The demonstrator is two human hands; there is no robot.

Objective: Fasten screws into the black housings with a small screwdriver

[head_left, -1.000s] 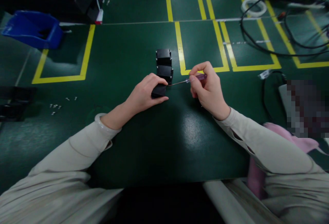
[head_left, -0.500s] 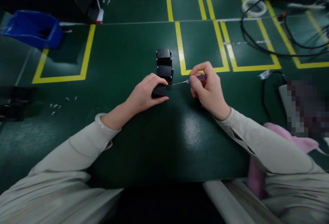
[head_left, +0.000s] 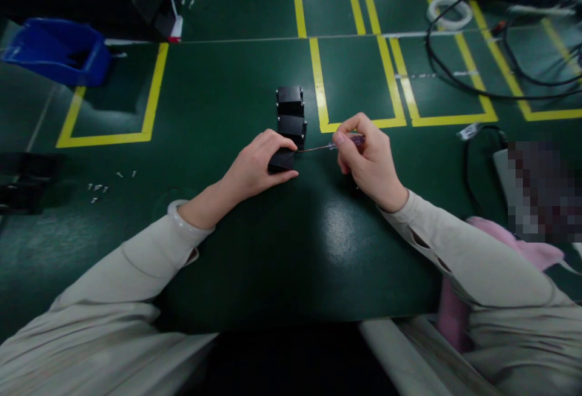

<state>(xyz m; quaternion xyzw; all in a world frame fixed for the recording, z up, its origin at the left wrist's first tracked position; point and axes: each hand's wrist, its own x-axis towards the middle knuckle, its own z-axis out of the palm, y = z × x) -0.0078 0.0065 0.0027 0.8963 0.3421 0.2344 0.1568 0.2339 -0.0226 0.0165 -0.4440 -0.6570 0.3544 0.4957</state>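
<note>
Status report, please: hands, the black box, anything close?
Left hand grips black box. Right hand holds screwdriver, tip at box. Two more boxes directly behind.

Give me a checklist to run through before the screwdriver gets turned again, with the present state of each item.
1. Left hand grips the black box against the green mat: ok.
2. Right hand pinches the screwdriver by its purple handle: ok.
3. Screwdriver tip reaches the box's right side: ok.
4. Tip seated in a screw head: cannot tell, too small.
5. Two more black boxes stand just behind the held one, close to the shaft: cannot tell if they touch.
6. Loose screws lie far left, apart from both hands: ok.
</note>
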